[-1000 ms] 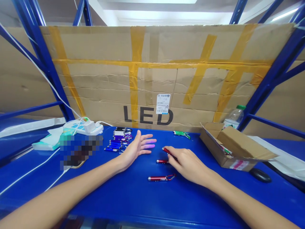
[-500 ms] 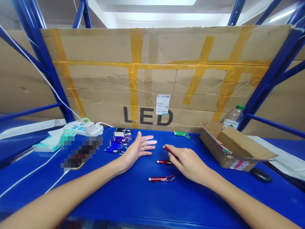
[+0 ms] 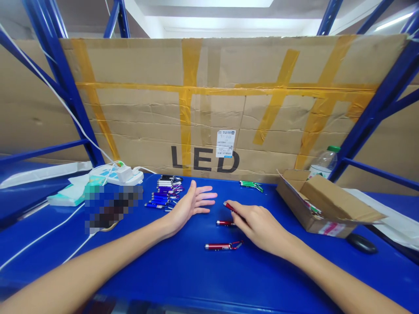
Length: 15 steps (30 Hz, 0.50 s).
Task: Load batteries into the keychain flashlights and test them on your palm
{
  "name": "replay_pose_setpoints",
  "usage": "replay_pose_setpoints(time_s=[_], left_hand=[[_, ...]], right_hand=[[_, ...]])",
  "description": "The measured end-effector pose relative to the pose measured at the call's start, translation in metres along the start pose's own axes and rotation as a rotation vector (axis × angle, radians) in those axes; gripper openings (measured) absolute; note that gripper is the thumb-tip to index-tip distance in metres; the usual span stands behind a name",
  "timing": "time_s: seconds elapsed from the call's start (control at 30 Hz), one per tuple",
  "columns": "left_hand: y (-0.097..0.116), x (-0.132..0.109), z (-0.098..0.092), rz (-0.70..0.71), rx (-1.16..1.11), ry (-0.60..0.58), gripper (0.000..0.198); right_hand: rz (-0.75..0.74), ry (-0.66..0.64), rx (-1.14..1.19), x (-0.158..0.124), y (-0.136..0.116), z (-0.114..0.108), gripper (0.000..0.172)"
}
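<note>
My right hand (image 3: 263,226) is closed around a small red penlight (image 3: 230,206), its tip toward my left hand. Fingers spread and palm facing right, my left hand (image 3: 193,203) holds nothing; a faint pinkish-violet glow lies on its fingertips. Under my right hand a second red penlight (image 3: 224,223) lies partly covered by the fingers. Closer to me rests a third red penlight (image 3: 218,247) with a red carabiner clip. Left of my left hand, several blue penlights (image 3: 160,202) lie in a row with purple (image 3: 165,189), white (image 3: 165,183) and black (image 3: 166,178) ones.
Green penlights (image 3: 249,185) lie at the back of the blue table (image 3: 183,274). An open cardboard box (image 3: 294,205) stands right, near a bottle (image 3: 324,161) and a black mouse (image 3: 362,243). Left are a power strip (image 3: 113,175), tissues (image 3: 65,195) and cables. A large carton (image 3: 147,117) walls the back.
The whole view has shifted slightly. Both hands keep nearly the same pose, and the violet glow on my left fingers looks a little fainter.
</note>
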<state>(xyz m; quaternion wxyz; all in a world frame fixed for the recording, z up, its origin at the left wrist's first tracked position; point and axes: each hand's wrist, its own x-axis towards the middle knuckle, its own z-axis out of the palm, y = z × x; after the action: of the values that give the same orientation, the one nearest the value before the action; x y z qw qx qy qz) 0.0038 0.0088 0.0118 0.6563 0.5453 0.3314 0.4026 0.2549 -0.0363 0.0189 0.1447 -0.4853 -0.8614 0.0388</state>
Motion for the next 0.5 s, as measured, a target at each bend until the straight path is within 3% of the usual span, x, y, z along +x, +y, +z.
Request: replay_pose_setpoints(time_s=[0.17, 0.5], left_hand=[[0.001, 0.0, 0.001, 0.006, 0.006, -0.001, 0.084], [-0.001, 0.001, -0.001, 0.012, 0.003, -0.016, 0.087]], right_hand=[[0.034, 0.035, -0.009, 0.001, 0.004, -0.003, 0.04], [-0.109, -0.134, 0.046, -0.003, -0.012, -0.004, 0.027]])
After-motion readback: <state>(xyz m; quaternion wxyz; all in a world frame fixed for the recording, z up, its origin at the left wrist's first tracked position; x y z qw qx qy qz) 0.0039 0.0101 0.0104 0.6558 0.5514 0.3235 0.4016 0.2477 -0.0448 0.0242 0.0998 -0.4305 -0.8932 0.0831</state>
